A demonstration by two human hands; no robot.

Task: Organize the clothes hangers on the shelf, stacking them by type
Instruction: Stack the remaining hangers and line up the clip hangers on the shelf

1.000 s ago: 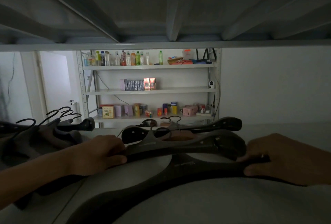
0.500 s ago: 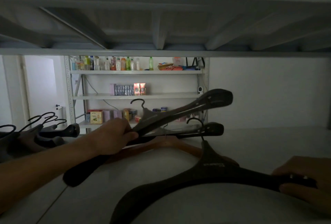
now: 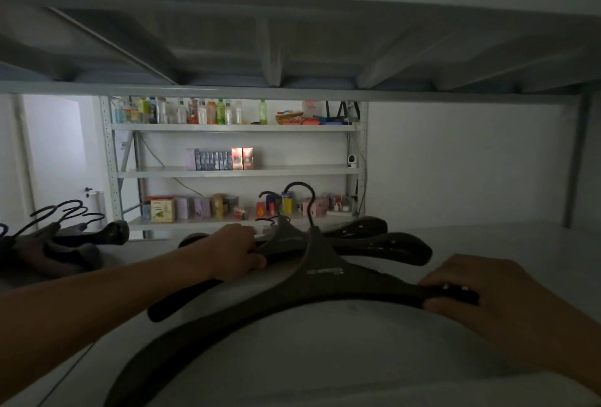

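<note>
The shelf (image 3: 422, 358) is a pale, flat surface, seen in dim light beneath the ribbed underside of an upper deck (image 3: 292, 48). A rack (image 3: 234, 172) stocked with bottles and boxes is seen against the far wall; its labels are too small to be read.

The left forearm is extended from the lower left across the shelf. The left hand (image 3: 232, 252) is laid palm down, knuckles up, with its fingers curled over the arm of a dark hanger (image 3: 286, 237). That hanger is positioned behind the near one, and its left end rests on the shelf toward the viewer. The right hand (image 3: 481, 292) is placed at the right, with fingers and thumb closed around the right end of the front hanger (image 3: 322, 279).

The front hanger is wide, dark and curved, and lies flat on the shelf, hook pointing away. A small pale label is printed below its neck; the lettering cannot be read. More dark hangers (image 3: 390, 244) with broad rounded ends lie just behind, overlapping the gripped ones. A separate pile (image 3: 65, 240) of dark hangers, hooks raised, is located at the left edge of the shelf, well apart from the hands.
</note>
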